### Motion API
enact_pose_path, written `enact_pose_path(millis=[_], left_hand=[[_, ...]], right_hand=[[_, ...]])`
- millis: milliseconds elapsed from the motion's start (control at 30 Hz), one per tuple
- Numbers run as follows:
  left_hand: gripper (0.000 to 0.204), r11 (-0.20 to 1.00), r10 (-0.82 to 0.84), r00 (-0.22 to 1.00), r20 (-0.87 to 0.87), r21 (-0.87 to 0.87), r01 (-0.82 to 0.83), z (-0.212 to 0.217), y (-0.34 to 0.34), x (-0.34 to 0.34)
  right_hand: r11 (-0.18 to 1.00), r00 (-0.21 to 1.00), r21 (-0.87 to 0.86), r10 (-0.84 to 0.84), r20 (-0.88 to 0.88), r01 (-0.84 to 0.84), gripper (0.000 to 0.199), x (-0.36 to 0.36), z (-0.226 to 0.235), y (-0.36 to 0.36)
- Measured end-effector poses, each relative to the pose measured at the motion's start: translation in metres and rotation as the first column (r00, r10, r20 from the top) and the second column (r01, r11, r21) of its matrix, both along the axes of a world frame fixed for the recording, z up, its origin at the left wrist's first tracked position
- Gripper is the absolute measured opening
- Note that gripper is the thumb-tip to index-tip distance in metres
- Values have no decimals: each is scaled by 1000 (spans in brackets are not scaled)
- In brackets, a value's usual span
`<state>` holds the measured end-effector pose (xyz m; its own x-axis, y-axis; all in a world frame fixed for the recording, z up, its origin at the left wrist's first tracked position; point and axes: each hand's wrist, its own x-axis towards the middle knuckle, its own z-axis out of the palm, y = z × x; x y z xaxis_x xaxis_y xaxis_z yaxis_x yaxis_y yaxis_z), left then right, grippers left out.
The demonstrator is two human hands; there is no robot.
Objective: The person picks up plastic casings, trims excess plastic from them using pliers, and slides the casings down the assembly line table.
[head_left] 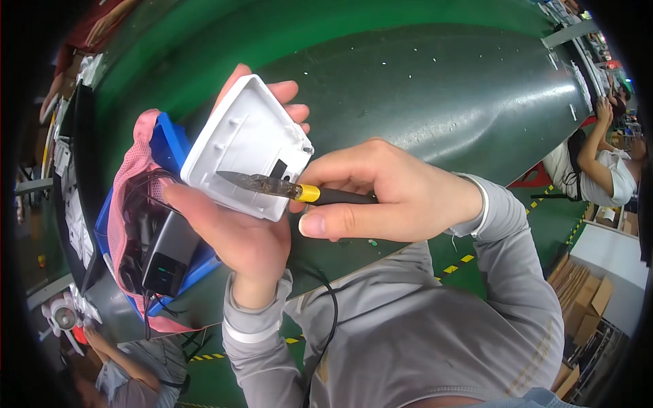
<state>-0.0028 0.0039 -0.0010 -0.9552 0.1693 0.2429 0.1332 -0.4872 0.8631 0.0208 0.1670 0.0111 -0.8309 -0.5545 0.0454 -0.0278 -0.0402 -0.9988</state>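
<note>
My left hand [238,231] holds a white plastic housing [238,153], a shallow shell with its hollow inside facing up. The thumb is at the near left side, and the other fingers show beyond the far edge. Small posts stand inside the shell, with a black rectangular patch near its right side. In my right hand [388,194] is a pointed hand tool [269,185] with a dark, worn metal head and a yellow and black handle. Its tip lies over the housing's interior; whether it touches the plastic I cannot tell.
At left a blue bin [170,139] holds a pink mesh bag [129,170], dark cables and a grey-black box-shaped device [169,251]. Small white bits lie on the green table [435,95]. Other people sit at far right and lower left; cartons [588,306] stand at right.
</note>
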Motion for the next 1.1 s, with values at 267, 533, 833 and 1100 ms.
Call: enact_pose_path(millis=[267,533,833,1100], left_hand=[[99,999,5,1000,-8,-52,-5,-1,3,2],[101,998,-11,1000,2,-66,11,-3,5,4],[102,996,-21,1000,-9,-92,20,-3,5,4],[104,996,-13,1000,-9,-86,12,-2,6,5]], right_hand=[[1000,1000,-2,-16,-15,16,38,0,0,1],[1000,999,17,-13,-31,13,42,0,-2,3],[998,1000,59,-9,-20,10,43,0,7,3],[999,1000,50,22,1,-22,43,0,10,4]])
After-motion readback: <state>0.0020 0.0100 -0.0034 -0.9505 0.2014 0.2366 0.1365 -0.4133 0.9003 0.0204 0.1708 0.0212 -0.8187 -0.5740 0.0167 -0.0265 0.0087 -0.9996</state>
